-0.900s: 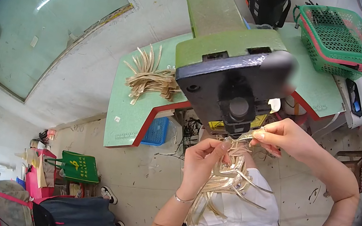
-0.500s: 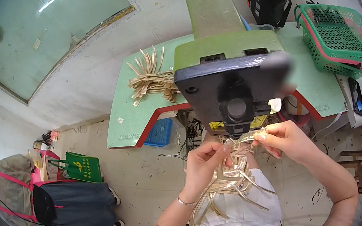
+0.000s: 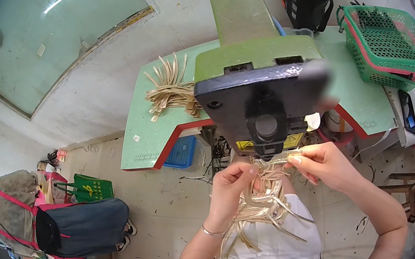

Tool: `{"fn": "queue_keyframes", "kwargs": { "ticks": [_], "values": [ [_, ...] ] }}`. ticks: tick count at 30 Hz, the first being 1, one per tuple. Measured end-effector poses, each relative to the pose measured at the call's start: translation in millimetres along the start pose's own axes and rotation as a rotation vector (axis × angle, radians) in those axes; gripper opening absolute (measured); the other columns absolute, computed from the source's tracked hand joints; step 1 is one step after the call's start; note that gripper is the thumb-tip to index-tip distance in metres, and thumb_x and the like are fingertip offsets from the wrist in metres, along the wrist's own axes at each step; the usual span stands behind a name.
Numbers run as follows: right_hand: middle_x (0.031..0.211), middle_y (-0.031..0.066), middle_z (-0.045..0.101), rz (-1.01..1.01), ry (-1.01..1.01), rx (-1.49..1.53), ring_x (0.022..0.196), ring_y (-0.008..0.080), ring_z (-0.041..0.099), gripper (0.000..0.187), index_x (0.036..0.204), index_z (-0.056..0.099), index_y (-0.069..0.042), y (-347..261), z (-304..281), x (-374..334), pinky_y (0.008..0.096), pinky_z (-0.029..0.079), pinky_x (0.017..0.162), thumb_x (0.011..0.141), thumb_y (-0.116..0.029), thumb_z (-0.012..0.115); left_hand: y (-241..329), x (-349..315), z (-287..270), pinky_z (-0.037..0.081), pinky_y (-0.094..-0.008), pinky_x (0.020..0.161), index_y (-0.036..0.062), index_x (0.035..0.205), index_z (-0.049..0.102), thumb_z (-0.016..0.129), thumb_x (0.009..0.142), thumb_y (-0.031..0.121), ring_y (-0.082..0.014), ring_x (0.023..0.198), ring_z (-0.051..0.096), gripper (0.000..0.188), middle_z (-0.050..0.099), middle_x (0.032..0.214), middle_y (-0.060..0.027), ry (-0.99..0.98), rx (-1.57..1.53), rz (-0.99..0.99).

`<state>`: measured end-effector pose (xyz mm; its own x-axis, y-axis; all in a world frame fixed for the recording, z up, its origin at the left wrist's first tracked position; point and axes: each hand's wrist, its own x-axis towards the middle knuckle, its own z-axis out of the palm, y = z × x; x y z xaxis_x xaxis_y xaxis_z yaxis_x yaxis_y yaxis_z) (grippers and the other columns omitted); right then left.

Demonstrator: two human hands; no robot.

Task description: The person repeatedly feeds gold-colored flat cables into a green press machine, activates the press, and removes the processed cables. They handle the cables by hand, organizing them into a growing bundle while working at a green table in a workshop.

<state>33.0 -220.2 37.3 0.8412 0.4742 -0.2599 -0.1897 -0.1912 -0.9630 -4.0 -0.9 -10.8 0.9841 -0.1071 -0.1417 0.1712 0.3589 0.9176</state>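
My right hand pinches a gold strap between thumb and fingers, right under the black head of a green machine. The strap's left end reaches below the machine's tip. My left hand is closed, thumb against fingertips, beside the near side of the tip. Whatever its fingers grip is too small to make out. Below both hands a bunch of gold straps hangs over my lap, loose ends spread across white cloth.
A pile of gold straps lies on the green table with a red edge. Stacked green and pink baskets and a phone are at the right. A blue basket sits underneath. At lower left is another person.
My left hand has drawn slightly left, away from the machine's tip. The right hand stays on the strap. The other person's feet have shifted at lower left.
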Motion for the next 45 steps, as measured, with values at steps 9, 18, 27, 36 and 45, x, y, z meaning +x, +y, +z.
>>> {"fn": "queue_keyframes", "kwargs": {
  "ticks": [9,18,27,36,45],
  "values": [
    [0.062,-0.0031,0.054,-0.024,0.002,0.002,0.051,0.002,0.043,0.025,0.102,0.066,-0.001,4,15,10,0.0202,0.035,0.046,0.091,-0.021,0.057,-3,-4,-21,0.045,-0.021,0.062,-0.0018,0.09,0.064,0.059,0.09,0.012,-0.0082,0.065,0.057,0.015,0.064,0.072,-0.0042,0.038,0.179,0.093],
    [0.061,-0.0026,0.056,-0.054,-0.033,0.07,0.052,0.002,0.047,0.022,0.091,0.067,-0.001,19,49,29,0.0203,0.038,0.047,0.091,-0.02,0.056,-27,-26,-47,0.04,-0.0222,0.072,0.0022,0.084,0.057,0.053,0.093,0.015,-0.0085,0.074,0.051,0.016,0.057,0.076,-0.0011,0.372,0.101,0.246],
    [0.08,0.0086,0.062,-0.37,-0.026,-0.684,0.078,0.0271,0.06,0.017,0.088,0.067,-0.005,158,81,51,0.0366,0.048,0.072,0.081,-0.019,0.062,129,202,-155,0.038,-0.0427,0.068,-0.0003,0.07,0.063,0.057,0.079,0.033,-0.031,0.07,0.053,0.035,0.059,0.07,-0.0143,0.446,1.478,0.922],
    [0.093,0.0107,0.058,-0.365,0.118,-0.574,0.089,0.0247,0.056,0.024,0.097,0.061,-0.001,250,133,94,0.0327,0.044,0.08,0.079,-0.017,0.067,42,278,-232,0.042,-0.0416,0.086,-0.003,0.103,0.058,0.059,0.086,0.025,-0.0316,0.099,0.054,0.033,0.056,0.11,-0.0189,0.294,1.113,0.922],
    [0.08,0.0046,0.059,-0.26,-0.116,-0.285,0.079,0.0149,0.056,0.018,0.093,0.064,-0.003,107,48,43,0.0277,0.045,0.069,0.081,-0.016,0.066,30,31,-73,0.048,-0.0308,0.068,0.003,0.098,0.064,0.065,0.081,0.025,-0.0219,0.074,0.061,0.028,0.062,0.086,-0.0098,-0.432,1.434,0.307]
  ]
}}
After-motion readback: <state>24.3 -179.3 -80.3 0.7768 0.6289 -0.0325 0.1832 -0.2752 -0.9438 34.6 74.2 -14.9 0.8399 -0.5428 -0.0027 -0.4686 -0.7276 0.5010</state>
